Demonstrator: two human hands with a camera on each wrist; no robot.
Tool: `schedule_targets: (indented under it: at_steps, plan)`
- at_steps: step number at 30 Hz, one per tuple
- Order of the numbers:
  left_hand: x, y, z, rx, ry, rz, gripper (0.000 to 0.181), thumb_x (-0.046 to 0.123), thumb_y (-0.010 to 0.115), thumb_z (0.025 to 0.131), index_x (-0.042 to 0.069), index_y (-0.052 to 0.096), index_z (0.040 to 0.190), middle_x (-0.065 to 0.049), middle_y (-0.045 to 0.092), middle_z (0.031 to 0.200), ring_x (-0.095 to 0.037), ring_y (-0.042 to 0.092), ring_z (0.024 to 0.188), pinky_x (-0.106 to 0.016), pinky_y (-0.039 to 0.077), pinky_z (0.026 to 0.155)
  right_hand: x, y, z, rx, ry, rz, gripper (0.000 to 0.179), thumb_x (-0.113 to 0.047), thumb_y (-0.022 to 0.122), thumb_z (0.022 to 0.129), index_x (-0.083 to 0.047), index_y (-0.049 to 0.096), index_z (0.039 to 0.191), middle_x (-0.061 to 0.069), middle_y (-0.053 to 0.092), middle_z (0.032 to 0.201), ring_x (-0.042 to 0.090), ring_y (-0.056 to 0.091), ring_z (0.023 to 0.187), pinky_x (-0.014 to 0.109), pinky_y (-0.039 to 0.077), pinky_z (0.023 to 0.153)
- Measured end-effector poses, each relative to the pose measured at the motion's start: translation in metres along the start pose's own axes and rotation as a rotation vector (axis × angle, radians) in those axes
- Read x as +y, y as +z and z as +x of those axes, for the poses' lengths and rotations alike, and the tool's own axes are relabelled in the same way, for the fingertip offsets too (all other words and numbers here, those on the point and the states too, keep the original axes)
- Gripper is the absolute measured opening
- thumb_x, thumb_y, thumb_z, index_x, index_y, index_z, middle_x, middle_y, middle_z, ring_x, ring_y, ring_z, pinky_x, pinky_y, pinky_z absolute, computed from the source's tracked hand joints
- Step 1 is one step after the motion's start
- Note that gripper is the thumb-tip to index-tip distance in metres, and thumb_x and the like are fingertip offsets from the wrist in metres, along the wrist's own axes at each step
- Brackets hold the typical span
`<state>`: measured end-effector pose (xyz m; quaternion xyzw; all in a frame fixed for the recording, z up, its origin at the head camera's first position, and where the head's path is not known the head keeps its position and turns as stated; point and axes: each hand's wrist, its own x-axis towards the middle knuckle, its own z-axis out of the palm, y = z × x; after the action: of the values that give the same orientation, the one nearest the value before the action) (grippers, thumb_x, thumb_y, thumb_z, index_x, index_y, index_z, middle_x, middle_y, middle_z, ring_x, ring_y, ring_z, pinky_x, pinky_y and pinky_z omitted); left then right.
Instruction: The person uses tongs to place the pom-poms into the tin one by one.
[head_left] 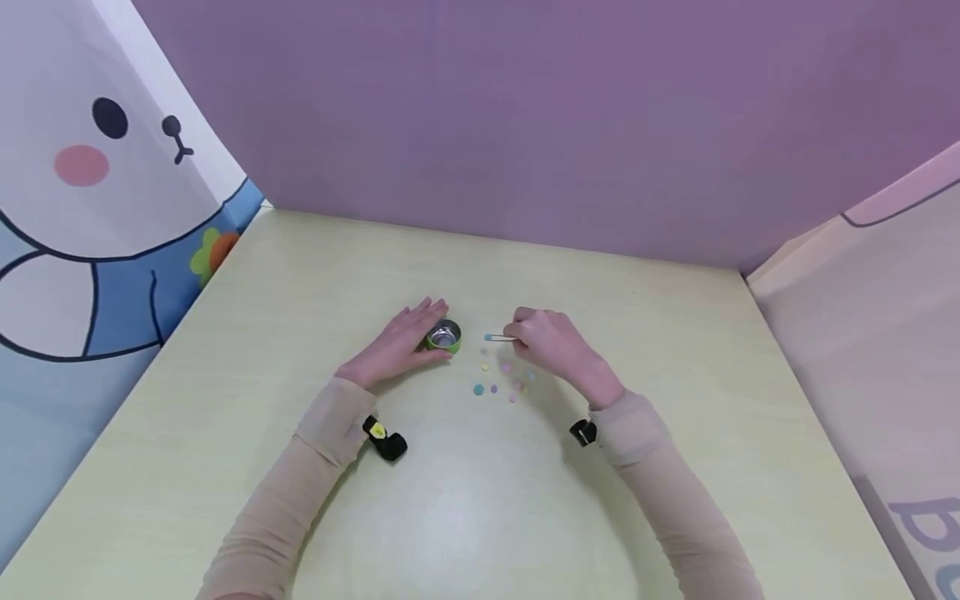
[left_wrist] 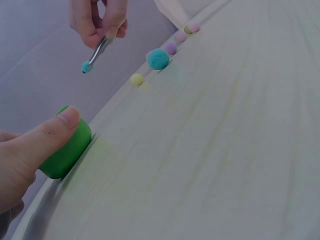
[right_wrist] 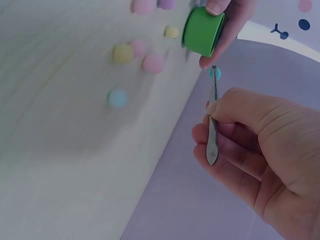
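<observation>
The right hand's (head_left: 553, 343) fingers are pinching tweezers (right_wrist: 212, 145), likely best squeezed lightly, holding a blue pompom (head_left: 488, 337) at three o'clock from the green cup (right_wrist: 201, 33) the left hand's (head_left: 399, 346) fingers are gripping.

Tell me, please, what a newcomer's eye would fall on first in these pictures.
Probably the large cartoon figure at the upper left of the head view. Next might come the bright green cup, held by the left grip mid-table, and the tweezers in the right grip, pinching a blue pom-pom to the cup's right. Below them in that view, loose pom-poms dot the tabletop.
</observation>
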<state>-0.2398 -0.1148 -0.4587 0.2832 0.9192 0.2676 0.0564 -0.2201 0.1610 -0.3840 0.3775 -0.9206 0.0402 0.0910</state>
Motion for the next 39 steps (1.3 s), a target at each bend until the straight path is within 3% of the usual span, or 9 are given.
schedule_targets:
  at_steps: [17, 39]
  plan:
    - [0.009, 0.001, 0.007, -0.009, -0.017, -0.014, 0.087, 0.048, 0.064, 0.093, 0.008, 0.022, 0.158, -0.01, 0.018, 0.167, -0.029, 0.011, 0.157, -0.05, 0.006, 0.13, -0.005, 0.0, 0.025, -0.035, -0.014, 0.018, 0.019, 0.004, 0.064, 0.082, -0.008, 0.076, 0.089, 0.004, 0.066, 0.078, 0.012, 0.053, 0.059, 0.025, 0.049, 0.051]
    - [0.014, 0.002, 0.017, -0.012, -0.015, -0.005, 0.086, 0.046, 0.065, 0.093, 0.008, 0.023, 0.158, -0.01, 0.019, 0.167, -0.029, 0.011, 0.157, -0.049, 0.007, 0.13, -0.006, 0.007, 0.038, -0.083, -0.03, 0.031, 0.024, 0.006, 0.064, 0.08, -0.008, 0.078, 0.093, 0.006, 0.07, 0.083, 0.013, 0.06, 0.063, 0.022, 0.053, 0.055]
